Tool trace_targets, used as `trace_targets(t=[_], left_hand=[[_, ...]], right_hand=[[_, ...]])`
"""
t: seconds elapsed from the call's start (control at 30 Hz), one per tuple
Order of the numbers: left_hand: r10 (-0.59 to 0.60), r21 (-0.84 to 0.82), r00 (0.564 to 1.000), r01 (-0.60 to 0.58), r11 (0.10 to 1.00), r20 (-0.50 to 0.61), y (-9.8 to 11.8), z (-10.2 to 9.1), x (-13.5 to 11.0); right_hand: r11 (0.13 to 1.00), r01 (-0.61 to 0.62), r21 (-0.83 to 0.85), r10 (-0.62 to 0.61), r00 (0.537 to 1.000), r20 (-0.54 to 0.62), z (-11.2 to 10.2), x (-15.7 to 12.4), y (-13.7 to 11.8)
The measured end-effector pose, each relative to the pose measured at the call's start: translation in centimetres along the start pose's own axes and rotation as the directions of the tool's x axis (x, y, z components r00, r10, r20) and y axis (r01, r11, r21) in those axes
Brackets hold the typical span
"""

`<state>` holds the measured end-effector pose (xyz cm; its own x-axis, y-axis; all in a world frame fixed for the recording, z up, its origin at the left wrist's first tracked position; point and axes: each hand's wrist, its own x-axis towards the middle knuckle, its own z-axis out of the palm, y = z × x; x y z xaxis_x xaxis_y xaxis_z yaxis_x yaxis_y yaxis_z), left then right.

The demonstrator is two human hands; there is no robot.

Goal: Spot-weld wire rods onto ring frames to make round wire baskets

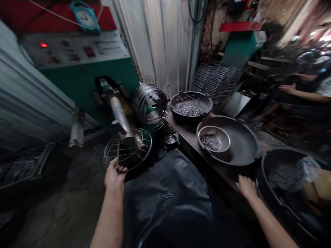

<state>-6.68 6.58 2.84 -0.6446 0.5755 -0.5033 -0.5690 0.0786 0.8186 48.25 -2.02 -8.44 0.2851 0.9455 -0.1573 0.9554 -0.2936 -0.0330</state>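
My left hand (114,175) grips the near rim of a round wire grid (128,148) that lies under the metal arm (121,119) of a green machine (85,77). My right hand (247,187) rests fingers down on the edge of a dark bench (219,172), just in front of a large dark pan (239,144). Inside that pan sits a small steel bowl (214,139) holding short wire pieces. A black sheet (168,193) covers my lap between both arms.
A coil of wire (150,102) stands behind the grid. A black basin (190,106) holds more wire pieces, with stacked wire racks (216,81) behind it. A black tub (289,182) sits at right. Another person's arms (300,92) work at the far right.
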Motion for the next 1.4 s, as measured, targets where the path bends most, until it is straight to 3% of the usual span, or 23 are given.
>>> trace_targets(t=[0.07, 0.13, 0.2, 0.27, 0.33, 0.43, 0.47, 0.5, 0.57, 0.63, 0.7, 0.77, 0.87, 0.9, 1.03, 1.07, 1.2, 1.33, 1.4], left_hand=[[-0.041, -0.049, 0.999, 0.040, 0.998, -0.029, 0.4, 0.5, -0.4], [-0.082, -0.116, 0.995, 0.076, 0.990, -0.049, 0.6, 0.9, -0.8], [-0.106, -0.173, 0.993, 0.095, 0.980, -0.056, 0.6, 1.2, -0.9], [-0.094, -0.201, 0.994, 0.082, 0.976, -0.051, 0.5, 1.4, -0.7], [-0.058, -0.206, 0.997, 0.048, 0.977, -0.043, 0.3, 1.5, -0.3], [-0.012, -0.231, 0.998, -0.002, 0.973, -0.061, -0.1, 1.6, 0.1], [-0.001, -0.244, 0.997, -0.017, 0.970, -0.072, -0.2, 1.7, 0.2], [0.011, -0.253, 0.996, -0.032, 0.967, -0.084, -0.3, 1.7, 0.3], [0.030, -0.248, 0.994, -0.056, 0.967, -0.107, -0.3, 1.8, 0.3], [0.049, -0.231, 0.990, -0.078, 0.970, -0.131, -0.4, 1.9, 0.3], [0.072, -0.222, 0.986, -0.104, 0.969, -0.149, -0.4, 2.0, 0.3], [0.099, -0.227, 0.983, -0.133, 0.965, -0.153, -0.3, 2.0, 0.5], [0.139, -0.215, 0.977, -0.172, 0.961, -0.160, -0.2, 1.9, 0.8], [0.148, -0.206, 0.975, -0.181, 0.962, -0.164, -0.2, 1.9, 0.9], [0.130, -0.202, 0.979, -0.161, 0.966, -0.158, -0.3, 2.0, 1.2], [0.118, -0.206, 0.981, -0.149, 0.967, -0.155, -0.4, 2.1, 1.2], [0.100, -0.222, 0.982, -0.135, 0.966, -0.162, -0.4, 2.0, 1.0], [0.096, -0.268, 0.984, -0.134, 0.954, -0.150, -0.5, 1.8, 0.8], [0.073, -0.286, 0.987, -0.112, 0.952, -0.144, -0.7, 1.7, 0.7]], right_hand=[[0.999, 0.013, -0.045, -0.015, 0.999, -0.037, 1.4, 0.2, 2.0], [0.996, 0.056, -0.073, -0.066, 0.986, -0.151, 2.4, 0.5, 3.1], [0.982, 0.189, -0.003, -0.186, 0.962, -0.200, 2.7, 0.6, 3.1], [0.931, 0.325, 0.169, -0.292, 0.937, -0.194, 1.9, 0.3, 1.4], [0.821, 0.378, 0.429, -0.362, 0.924, -0.121, 0.0, -0.4, -2.4], [0.592, 0.226, 0.773, -0.389, 0.921, 0.028, -4.1, -1.1, -11.1], [0.492, 0.147, 0.858, -0.428, 0.899, 0.091, -5.5, -1.1, -14.4], [0.395, 0.053, 0.917, -0.482, 0.862, 0.158, -6.6, -0.9, -17.5], [0.294, -0.098, 0.951, -0.615, 0.742, 0.267, -8.4, -0.2, -23.1], [0.205, -0.093, 0.974, -0.674, 0.708, 0.209, -9.6, 0.3, -27.4], [0.101, -0.041, 0.994, -0.643, 0.759, 0.096, -10.3, 0.6, -30.5], [0.108, 0.046, 0.993, -0.624, 0.781, 0.032, -10.9, 0.7, -32.5], [0.258, 0.147, 0.955, -0.720, 0.689, 0.089, -11.9, 0.8, -33.5], [0.264, 0.136, 0.955, -0.732, 0.673, 0.106, -12.2, 0.9, -33.6], [0.084, 0.043, 0.996, -0.608, 0.794, 0.018, -12.7, 1.0, -33.5], [0.095, 0.053, 0.994, -0.612, 0.791, 0.017, -12.5, 0.8, -33.6], [0.262, 0.079, 0.962, -0.725, 0.674, 0.142, -11.4, 0.3, -33.2], [0.262, 0.013, 0.965, -0.656, 0.736, 0.168, -10.4, 0.5, -30.7], [0.323, 0.044, 0.945, -0.641, 0.745, 0.185, -9.9, 0.7, -28.7]])
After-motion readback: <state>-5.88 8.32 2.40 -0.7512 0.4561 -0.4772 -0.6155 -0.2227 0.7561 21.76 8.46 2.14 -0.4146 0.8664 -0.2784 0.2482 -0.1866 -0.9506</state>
